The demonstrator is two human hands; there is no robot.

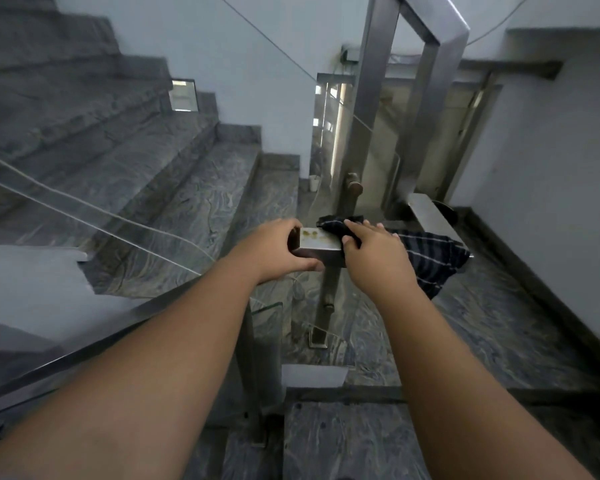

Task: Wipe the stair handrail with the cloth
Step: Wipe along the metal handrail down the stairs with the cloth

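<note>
The square steel handrail (317,241) ends in an open cut end near the middle of the view, with yellowish spots on its top face. My left hand (274,249) grips that end from the left, fingers wrapped around it. My right hand (374,252) presses a dark cloth with thin white stripes (430,258) onto the rail just right of the spots. The cloth drapes over the rail and hangs down on its right side, hiding that stretch of rail.
Grey marble stairs (174,188) rise to the left behind a glass panel (84,216). Tall steel posts (371,109) and an upper rail stand ahead. The landing floor (499,327) lies below right, bounded by a white wall (551,133).
</note>
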